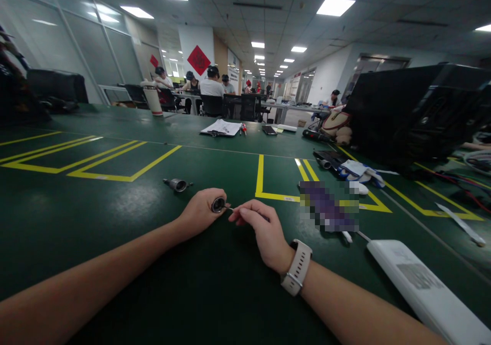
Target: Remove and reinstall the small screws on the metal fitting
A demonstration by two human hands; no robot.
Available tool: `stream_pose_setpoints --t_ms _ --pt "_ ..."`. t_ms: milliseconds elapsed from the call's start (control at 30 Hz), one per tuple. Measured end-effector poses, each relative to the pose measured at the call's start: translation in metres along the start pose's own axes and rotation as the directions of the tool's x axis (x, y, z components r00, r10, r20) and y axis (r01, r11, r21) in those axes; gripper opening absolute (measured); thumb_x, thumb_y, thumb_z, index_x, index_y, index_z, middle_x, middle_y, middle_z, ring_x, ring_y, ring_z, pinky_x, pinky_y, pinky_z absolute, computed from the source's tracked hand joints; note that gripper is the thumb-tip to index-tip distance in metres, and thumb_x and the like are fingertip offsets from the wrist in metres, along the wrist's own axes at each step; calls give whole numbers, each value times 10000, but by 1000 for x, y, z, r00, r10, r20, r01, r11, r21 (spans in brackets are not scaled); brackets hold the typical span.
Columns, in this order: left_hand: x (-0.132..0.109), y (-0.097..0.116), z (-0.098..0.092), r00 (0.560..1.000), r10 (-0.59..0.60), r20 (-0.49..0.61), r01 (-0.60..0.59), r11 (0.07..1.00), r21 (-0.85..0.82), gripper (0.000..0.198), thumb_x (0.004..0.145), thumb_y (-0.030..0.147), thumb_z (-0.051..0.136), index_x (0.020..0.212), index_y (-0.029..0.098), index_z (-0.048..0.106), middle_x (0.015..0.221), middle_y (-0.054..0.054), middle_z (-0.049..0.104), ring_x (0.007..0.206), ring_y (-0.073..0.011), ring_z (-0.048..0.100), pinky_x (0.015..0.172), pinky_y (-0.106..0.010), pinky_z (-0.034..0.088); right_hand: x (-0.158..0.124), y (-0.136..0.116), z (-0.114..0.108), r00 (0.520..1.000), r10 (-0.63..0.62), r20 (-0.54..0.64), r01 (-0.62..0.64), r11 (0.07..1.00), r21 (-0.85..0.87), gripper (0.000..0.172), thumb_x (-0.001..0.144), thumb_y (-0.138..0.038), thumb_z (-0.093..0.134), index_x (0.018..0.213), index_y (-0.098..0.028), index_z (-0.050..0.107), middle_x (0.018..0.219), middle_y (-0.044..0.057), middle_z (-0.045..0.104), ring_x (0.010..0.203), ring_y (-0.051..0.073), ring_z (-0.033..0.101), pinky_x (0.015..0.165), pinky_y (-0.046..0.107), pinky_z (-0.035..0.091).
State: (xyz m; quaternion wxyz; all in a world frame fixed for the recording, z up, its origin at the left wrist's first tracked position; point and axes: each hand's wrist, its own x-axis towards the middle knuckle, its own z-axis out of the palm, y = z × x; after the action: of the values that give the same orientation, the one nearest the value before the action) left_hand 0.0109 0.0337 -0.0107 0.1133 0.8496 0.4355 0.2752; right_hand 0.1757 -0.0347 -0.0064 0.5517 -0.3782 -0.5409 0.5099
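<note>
My left hand (201, 209) is closed around a small round metal part (218, 205), whose dark hollow end faces me. From the right, my right hand (258, 222) pinches a thin metal rod-like tool (229, 208), its tip at the side of that part. The tool's far end is hidden by my fingers, so its exact kind does not show. A second metal part (178, 184), cup-shaped with short arms sticking out, lies on the green table (164, 283) beyond my left hand. A watch with a pale strap (297, 268) is on my right wrist.
To the right lie a white power bank (418, 288) with a cable, a blurred-out phone-like object (328, 207) and white-blue gloves (360, 171). A black case (414, 114) stands behind them. Papers (222, 127) and a cup (152, 99) are farther back. Several people sit beyond.
</note>
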Motion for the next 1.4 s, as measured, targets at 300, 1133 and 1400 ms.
stream_pose_setpoints --t_ms 300,1133,1400 --pt "0 -3 2 997 80 11 -78 989 -129 192 748 279 528 606 171 456 586 40 449 547 -106 438 518 -224 344 4 6 -1 996 59 -64 -38 956 290 162 734 -186 513 657 -153 652 634 29 642 625 141 554 625 278 410" --pt "-3 6 -2 982 172 81 -182 971 154 119 766 190 501 649 167 506 615 7 526 609 -147 500 610 -270 367 2 5 -2 998 10 -57 -5 997 80 181 744 -187 519 655 -157 673 632 28 657 632 141 560 629 278 420" --pt "-3 5 -1 965 220 141 -244 951 187 104 756 134 482 665 167 522 627 -4 548 608 -158 517 619 -279 362 12 6 -6 981 182 -65 -154 941 300 148 649 -185 524 582 -128 642 539 43 654 508 124 540 531 254 384"
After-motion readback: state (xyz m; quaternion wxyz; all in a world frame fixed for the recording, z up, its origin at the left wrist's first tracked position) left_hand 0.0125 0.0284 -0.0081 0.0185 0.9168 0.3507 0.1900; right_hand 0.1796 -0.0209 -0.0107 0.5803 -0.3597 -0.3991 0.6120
